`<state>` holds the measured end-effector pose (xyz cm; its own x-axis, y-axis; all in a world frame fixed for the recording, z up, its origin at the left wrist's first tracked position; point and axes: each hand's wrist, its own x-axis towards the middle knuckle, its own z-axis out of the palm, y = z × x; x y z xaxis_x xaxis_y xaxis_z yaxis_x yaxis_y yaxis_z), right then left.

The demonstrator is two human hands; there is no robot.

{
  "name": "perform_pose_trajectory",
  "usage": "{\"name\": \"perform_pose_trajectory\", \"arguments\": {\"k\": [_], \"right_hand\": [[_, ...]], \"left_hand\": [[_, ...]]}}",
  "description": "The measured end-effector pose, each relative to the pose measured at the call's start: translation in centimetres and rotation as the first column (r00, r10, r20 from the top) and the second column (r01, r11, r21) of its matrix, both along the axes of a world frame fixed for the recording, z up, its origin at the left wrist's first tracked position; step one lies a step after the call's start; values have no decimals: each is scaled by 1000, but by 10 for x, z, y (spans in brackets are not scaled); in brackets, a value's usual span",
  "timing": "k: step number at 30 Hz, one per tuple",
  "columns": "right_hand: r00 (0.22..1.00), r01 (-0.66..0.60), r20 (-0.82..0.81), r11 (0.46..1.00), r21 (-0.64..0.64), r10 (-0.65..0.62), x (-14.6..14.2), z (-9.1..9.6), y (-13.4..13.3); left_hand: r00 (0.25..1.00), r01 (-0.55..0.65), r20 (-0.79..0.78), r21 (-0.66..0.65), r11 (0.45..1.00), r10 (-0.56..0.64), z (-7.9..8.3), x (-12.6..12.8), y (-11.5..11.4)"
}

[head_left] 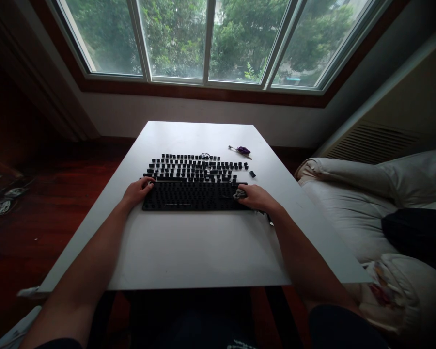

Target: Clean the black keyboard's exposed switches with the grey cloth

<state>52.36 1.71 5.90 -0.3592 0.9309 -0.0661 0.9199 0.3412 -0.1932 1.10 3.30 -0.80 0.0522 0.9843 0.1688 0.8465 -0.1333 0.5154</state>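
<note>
A: Right hand [258, 198], grip?

B: Closed. Fingers are bunched round a small grey wad [239, 194], cloth by the look of it, though it is too small to be sure. The wad sticks out past the fingertips and touches the right end of the keyboard [194, 196].

A: Keyboard relative to that grip?

B: It runs leftward from the wad, flat on the white table [203, 242]. Black, with its caps off.

A: Left hand [138, 190]?

B: At the keyboard's far-left corner, well apart from the right-hand grip. The fingers bend over the corner and touch it. Cannot tell whether they clamp it or only rest there.

A: Beyond the grip?

B: The keycaps [196, 168] are laid in rows just past the keyboard's far edge, ahead and left of the wad. A lone keycap [252, 174] sits near, just ahead of the right knuckles. Farther out on the same line lies a purple tool [242, 150], apart from the rows.

A: Anything right of the hand?

B: Bare tabletop up to the edge, then pale cushions [349, 194] beside the table.
</note>
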Motion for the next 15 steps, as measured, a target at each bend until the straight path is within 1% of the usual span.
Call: {"name": "perform_pose_trajectory", "arguments": {"k": [2,4,6,9,12,15], "right_hand": [[998,-32,-45,999,-18,31,-5,-1,-1],[997,-34,-76,998,-47,30,-4,-2,0],[997,13,-69,998,-65,-18,7,-2,5],[995,101,-14,990,-96,-103,32,-2,12],[990,143,29,983,-114,-140,47,0,15],[993,114,-11,986,-122,-116,38,1,12]], "left_hand": [[1000,-5,-1,0,1000,5,0,0,0],[1000,-4,2,2,1000,4,-1,0,1],[1000,-3,3,6,1000,3,-3,-1,1],[1000,-7,5,14,1000,7,-4,-1,1],[1000,-10,6,14,1000,10,-4,-1,1],[1000,-8,-1,11,1000,8,-3,-1,1]]}}
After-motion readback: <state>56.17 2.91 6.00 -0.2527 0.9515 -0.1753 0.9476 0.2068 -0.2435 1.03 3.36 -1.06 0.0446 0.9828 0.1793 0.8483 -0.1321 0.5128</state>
